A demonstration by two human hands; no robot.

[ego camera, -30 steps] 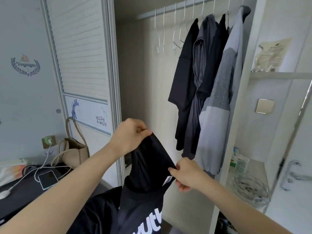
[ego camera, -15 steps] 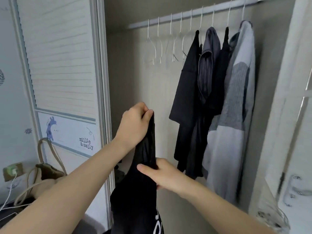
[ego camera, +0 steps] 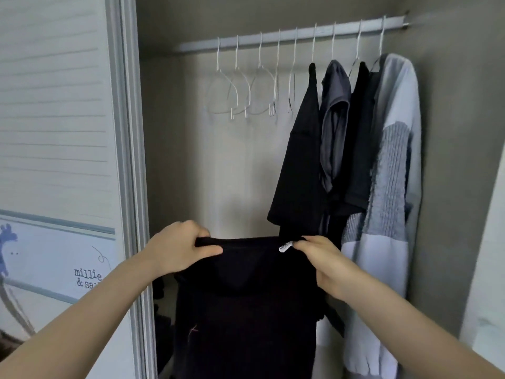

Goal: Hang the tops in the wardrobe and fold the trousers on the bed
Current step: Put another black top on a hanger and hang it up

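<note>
My left hand [ego camera: 180,247] and right hand [ego camera: 325,258] now pinch the black top [ego camera: 246,296] stretched flat between them, not bunched like before, below the empty hangers [ego camera: 240,97], so I think it's ready to hang.

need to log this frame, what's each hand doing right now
Left hand: closed, gripping the black top at its upper edge.
Right hand: closed, pinching the same top near its white label.

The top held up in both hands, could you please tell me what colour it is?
Black, with a small white label at its upper edge; the head view, the only one, shows the top clearly.
</note>
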